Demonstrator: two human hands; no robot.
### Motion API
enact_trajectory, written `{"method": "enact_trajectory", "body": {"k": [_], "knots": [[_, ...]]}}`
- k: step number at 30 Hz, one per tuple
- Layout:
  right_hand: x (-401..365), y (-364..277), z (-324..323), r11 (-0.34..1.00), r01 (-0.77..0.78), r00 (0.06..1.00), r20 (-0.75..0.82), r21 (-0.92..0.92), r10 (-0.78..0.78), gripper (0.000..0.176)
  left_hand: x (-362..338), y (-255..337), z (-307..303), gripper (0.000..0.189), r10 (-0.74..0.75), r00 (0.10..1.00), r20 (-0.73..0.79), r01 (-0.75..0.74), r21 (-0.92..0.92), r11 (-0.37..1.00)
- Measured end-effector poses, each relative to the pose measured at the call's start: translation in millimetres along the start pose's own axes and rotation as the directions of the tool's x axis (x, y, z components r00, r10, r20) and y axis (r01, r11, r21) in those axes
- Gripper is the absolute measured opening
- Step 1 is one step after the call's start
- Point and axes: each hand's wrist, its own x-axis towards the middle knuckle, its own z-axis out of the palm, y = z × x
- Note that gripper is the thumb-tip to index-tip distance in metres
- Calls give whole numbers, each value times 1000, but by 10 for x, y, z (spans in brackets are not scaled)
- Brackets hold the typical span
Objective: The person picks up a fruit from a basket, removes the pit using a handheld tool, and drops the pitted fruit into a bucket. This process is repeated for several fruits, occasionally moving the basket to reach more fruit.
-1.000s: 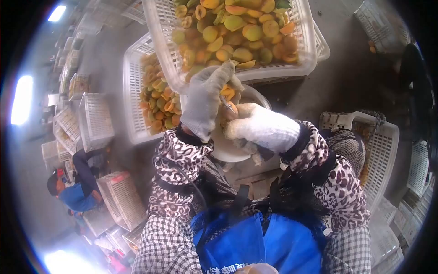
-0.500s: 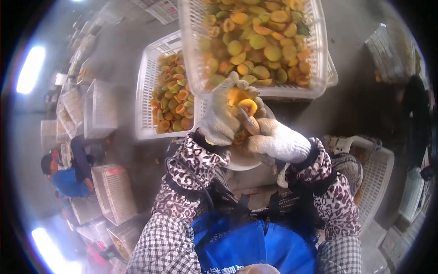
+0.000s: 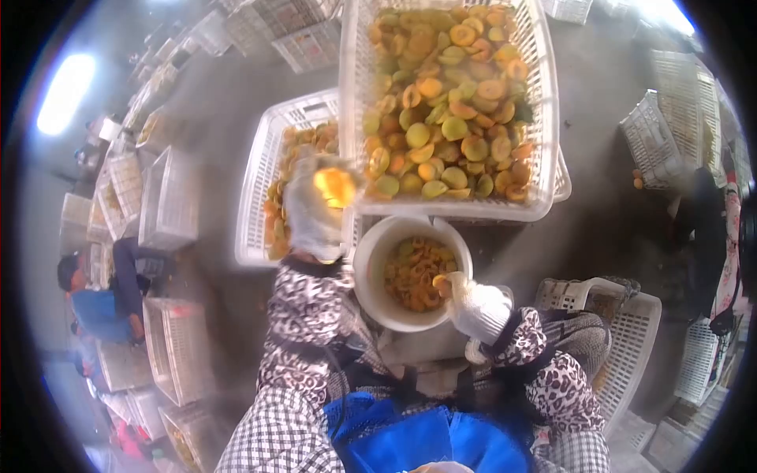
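Note:
My left hand [image 3: 315, 217], in a pale work glove and smeared by motion, is closed round a bright orange peach half [image 3: 336, 188]. It hovers over the left crate [image 3: 251, 197] of halved fruit, beside the big crate's near left corner. My right hand [image 3: 481, 310], gloved in white, is curled at the right rim of a white bucket [image 3: 371, 303]. A small orange bit shows by its fingertips; what the fingers grip is hidden. Brownish-orange fruit scraps [image 3: 418, 276] lie inside the bucket. Ahead stands a large white crate [image 3: 550, 118] heaped with peach halves [image 3: 453, 130].
Another white crate [image 3: 635, 347] stands at my right side. Stacked crates [image 3: 169, 197] line the left, where a person in blue [image 3: 102, 315] sits. More crates [image 3: 650, 138] stand at the far right. A dark-clothed figure [image 3: 698, 229] is at the right edge.
Both hands were together above the bucket, with a blade at a peach half. The left has moved left with a peach half; the right has drawn down to the bucket's rim. The view has shifted.

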Motion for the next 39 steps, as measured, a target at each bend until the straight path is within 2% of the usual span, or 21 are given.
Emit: {"method": "enact_trajectory", "body": {"k": [1, 2, 3, 4, 5, 7, 8, 10, 11, 13, 15, 17, 18, 19, 20, 21, 23, 24, 27, 29, 39], "knots": [[-5, 64, 132, 991, 9, 995, -104, 134, 5, 29, 142, -53, -115, 11, -197, 972, -132, 149, -305, 941], [13, 229, 304, 995, -15, 994, 102, -99, 25, 28, 154, -79, -184, 11, -201, 971, -127, 154, -307, 939], [58, 311, 315, 946, 3, 954, 283, -324, 94, 28, 196, -63, -210, 11, 226, 911, -345, -104, 338, 935], [59, 341, 352, 997, -74, 980, 183, -3, 73, 30, 274, -44, -205, 12, 669, 706, -234, -169, 861, 480], [-15, 353, 395, 999, 25, 967, 253, -23, -18, 27, 345, -48, -155, 12, 678, 702, -217, -187, 863, 470], [44, -308, -264, 999, -36, 988, 153, 5, 34, 22, 348, -141, 46, 17, 556, 827, -79, -471, 442, 763], [4, -420, -277, 999, 10, 1000, -16, -35, -11, 16, 412, -207, 168, 21, 547, 834, 64, -512, 456, 728], [49, -438, -328, 1000, 22, 997, -68, 2, -22, 18, 520, -164, 572, 25, 332, 922, 198, -382, 599, 704], [78, -425, -371, 999, 35, 991, -134, 37, -30, 23, 646, -221, 757, 25, 331, 921, 204, -385, 595, 706], [111, -347, -479, 999, 2, 986, -168, 41, 5, 26, 866, -326, 1051, 33, 82, 964, 255, -267, 888, 374], [133, -202, -597, 998, 66, 936, -349, 21, -55, 25, 919, -293, 1122, 37, -33, 967, 254, -221, 892, 395], [126, -151, -734, 992, -11, 933, -355, 122, 54, 31, 886, -220, 1113, 43, -154, 953, 259, -183, 904, 388], [119, -127, -788, 987, 28, 908, -416, 158, 41, 34, 793, -166, 1060, 44, -193, 950, 245, 34, 535, 844], [116, -136, -840, 979, 70, 879, -476, 194, 32, 37, 670, -82, 982, 46, -238, 938, 252, 254, -32, 967], [113, -179, -930, 963, 123, 831, -555, 240, 32, 31, 515, 31, 834, 46, -225, 884, 410, 347, -252, 903], [91, -234, -1070, 890, 65, 906, -400, 452, 137, 36, 351, 139, 701, 46, -170, 820, 546, 453, -440, 775], [70, -333, -1274, 593, -58, 971, -94, 803, 221, 38, 130, 138, 658, 44, -120, 817, 564, 470, -530, 706], [79, -354, -1272, 586, -61, 971, -87, 808, 222, 38, 21, 126, 676, 43, -49, 813, 580, 484, -627, 611], [67, -402, -1169, 590, -79, 971, -73, 803, 229, 37, -361, 330, 782, 42, -116, 819, 561, 541, -690, 481], [63, -412, -979, 676, 27, 929, -268, 736, 254, 38, -407, 288, 807, 43, -47, 773, 633, 579, -674, 459], [211, -550, -978, 817, -62, 925, -275, 573, 263, 25, -651, 304, 912, 48, -288, 812, 508, 579, -635, 511]]}}
